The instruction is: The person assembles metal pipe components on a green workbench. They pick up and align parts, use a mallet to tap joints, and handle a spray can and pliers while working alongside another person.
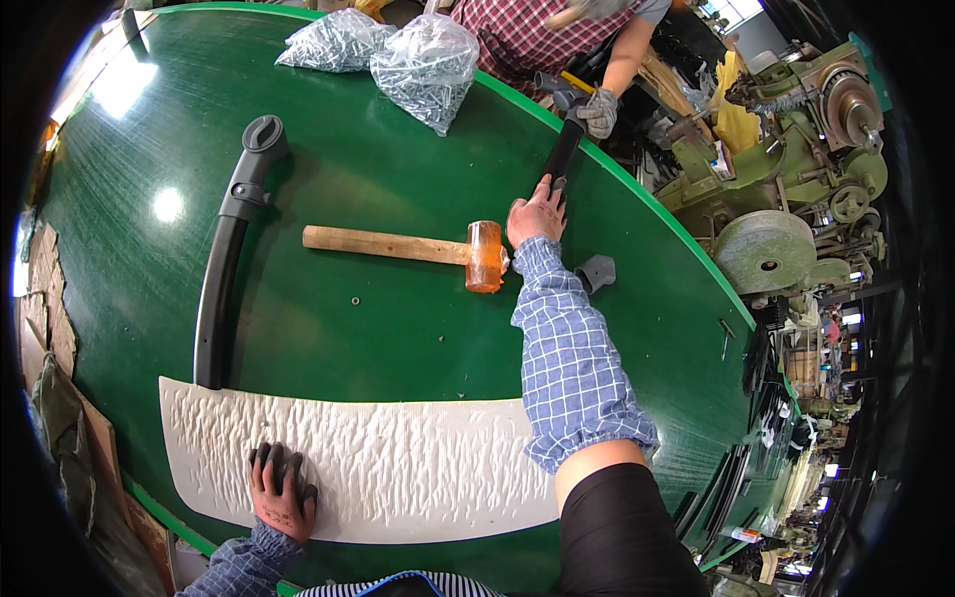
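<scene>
Head view. I see the right hand (537,214) laid over the near end of the black tube (564,149), fingers pointing along it; closure underneath, cannot tell. Ahead of these fingers the tube reaches the table rim (644,186), with a co-worker's gloved hand (599,112) on its far end. Mallet (418,248): head just left of the right fingers, limiting room there. Grey fitting (597,274): behind them, rightward. Left hand (282,497): fingers slightly spread, resting on the white ridged sheet (418,468), near edge by the wrist. Beyond its far edge, I note room ahead of the left fingers toward the mallet handle.
</scene>
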`<state>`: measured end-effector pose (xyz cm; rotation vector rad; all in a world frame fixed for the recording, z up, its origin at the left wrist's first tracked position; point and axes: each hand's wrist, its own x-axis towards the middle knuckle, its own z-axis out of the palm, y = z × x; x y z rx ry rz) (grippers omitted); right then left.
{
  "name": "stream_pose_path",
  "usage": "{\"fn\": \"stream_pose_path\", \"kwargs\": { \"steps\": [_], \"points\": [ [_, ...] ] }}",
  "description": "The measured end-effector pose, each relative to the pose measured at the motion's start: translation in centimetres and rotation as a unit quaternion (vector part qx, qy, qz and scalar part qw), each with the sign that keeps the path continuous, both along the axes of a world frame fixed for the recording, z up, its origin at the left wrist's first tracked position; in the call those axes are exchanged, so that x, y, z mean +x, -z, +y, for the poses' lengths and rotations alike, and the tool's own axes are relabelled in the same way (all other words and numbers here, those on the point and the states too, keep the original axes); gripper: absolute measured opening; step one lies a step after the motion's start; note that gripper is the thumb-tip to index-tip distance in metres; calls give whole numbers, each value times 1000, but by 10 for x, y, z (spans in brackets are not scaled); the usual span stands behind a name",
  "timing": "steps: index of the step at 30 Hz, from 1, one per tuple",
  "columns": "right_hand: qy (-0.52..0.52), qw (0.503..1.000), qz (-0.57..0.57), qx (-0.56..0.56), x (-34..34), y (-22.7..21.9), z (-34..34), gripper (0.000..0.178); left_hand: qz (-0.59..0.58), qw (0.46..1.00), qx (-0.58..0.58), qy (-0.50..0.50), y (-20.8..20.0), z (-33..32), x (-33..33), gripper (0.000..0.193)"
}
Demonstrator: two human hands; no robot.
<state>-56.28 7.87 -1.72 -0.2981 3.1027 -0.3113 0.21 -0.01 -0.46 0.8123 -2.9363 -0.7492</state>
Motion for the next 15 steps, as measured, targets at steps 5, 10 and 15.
{"fn": "stream_pose_path", "kwargs": {
  "steps": [5, 10, 15],
  "points": [
    [2, 1000, 0, -3, 0, 0, 0, 68, 0, 1000, 6, -1, 0, 0, 0, 57],
    [5, 1000, 1, 3, 0, 0, 1, 67, 1, 1000, 4, 2, -1, 0, 0, 57],
    [10, 1000, -5, 1, 0, -1, 0, 67, 1, 1000, -1, 3, 0, -1, 0, 56]
  ]
}}
